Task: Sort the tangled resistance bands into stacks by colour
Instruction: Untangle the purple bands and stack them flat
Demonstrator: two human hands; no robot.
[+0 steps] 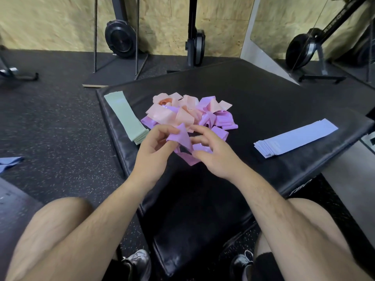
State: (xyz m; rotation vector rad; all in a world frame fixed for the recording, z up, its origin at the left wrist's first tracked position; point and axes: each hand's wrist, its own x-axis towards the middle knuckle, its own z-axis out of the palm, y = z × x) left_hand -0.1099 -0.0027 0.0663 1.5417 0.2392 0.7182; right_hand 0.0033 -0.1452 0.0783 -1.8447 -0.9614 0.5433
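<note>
The left hand (154, 151) and the right hand (213, 157) both pinch one twisted lilac rubber resistance band (181, 136), held just in front of the tangled heap of pink and lilac bands (188, 112). A flat sage-green stack (125, 114) lies left of the grip; a pale blue stack (296, 136) lies well to its right; all rest on a black padded vinyl mat (263, 98); speckled black rubber floor (60, 122) surrounds it, with chipboard walls (60, 21) beyond.

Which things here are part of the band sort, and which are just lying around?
Job: tangled pink and purple pile; purple band gripped by left hand and right hand; green stack; pale blue stack; black pad under them.
Lying about: blue piece on floor; machines by wall; wooden board.
</note>
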